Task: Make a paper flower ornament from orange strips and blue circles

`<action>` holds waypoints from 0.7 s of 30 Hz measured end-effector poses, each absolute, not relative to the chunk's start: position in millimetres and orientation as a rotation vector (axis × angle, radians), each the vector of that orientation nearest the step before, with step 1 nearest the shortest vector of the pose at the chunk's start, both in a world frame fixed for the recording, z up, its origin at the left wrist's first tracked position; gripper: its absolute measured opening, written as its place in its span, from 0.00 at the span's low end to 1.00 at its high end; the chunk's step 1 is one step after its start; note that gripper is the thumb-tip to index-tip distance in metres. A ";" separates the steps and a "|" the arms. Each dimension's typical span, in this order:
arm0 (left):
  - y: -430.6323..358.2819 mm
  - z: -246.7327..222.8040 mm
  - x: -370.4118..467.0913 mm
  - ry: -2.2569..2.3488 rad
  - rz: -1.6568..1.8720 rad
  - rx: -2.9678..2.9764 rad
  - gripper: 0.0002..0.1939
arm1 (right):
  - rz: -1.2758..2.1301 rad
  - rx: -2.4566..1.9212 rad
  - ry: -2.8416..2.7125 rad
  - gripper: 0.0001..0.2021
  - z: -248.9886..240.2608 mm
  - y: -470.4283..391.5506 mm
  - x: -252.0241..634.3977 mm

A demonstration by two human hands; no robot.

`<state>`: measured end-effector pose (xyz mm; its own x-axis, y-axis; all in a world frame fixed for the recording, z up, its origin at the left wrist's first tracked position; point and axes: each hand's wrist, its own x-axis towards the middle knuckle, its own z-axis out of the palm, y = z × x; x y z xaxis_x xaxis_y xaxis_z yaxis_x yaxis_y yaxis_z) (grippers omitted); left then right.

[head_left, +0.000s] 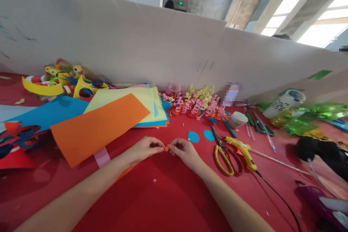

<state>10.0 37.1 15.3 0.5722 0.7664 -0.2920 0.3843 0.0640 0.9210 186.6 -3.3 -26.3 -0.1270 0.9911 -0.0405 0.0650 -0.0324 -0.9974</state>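
Note:
Between my two hands, near the middle of the view, is a small orange paper piece (166, 148). My left hand (148, 148) pinches its left side, with thumb and fingertips together. On its right side, the fingers of my right hand (183, 150) are closed on it too. The piece is mostly hidden by my fingertips, so its shape is hard to make out. Two blue paper circles, one (193, 137) nearer my right hand and one (209, 135) farther right, lie flat on the red table (163, 203). An orange sheet (100, 127) rests left of my left hand.
Scissors (224, 156) and a yellow glue gun (243, 152) with a black cord lie to the right. Curled paper pieces (195, 103) stand along the white partition (122, 43). Stacked coloured sheets (146, 105) are behind my left hand. A white cup (237, 119) sits at the back right.

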 end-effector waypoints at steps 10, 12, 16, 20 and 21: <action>36.8 9.6 12.8 1.002 0.422 1.528 0.14 | 1.291 -1.239 -1.373 0.13 -20.1 -5.6 184.5; 37.3 7.4 12.7 0.969 0.450 1.533 0.12 | 1.279 -1.240 -1.378 0.13 -19.1 -6.3 184.0; 36.1 6.8 12.5 0.978 0.462 1.513 0.11 | 1.253 -1.238 -1.389 0.14 -18.6 -7.1 183.6; 32.3 12.7 13.8 1.017 0.445 1.461 0.11 | 1.237 -1.239 -1.386 0.15 -19.4 -7.7 183.5; 31.5 13.9 14.1 1.028 0.439 1.446 0.11 | 1.234 -1.239 -1.386 0.15 -19.5 -7.8 183.5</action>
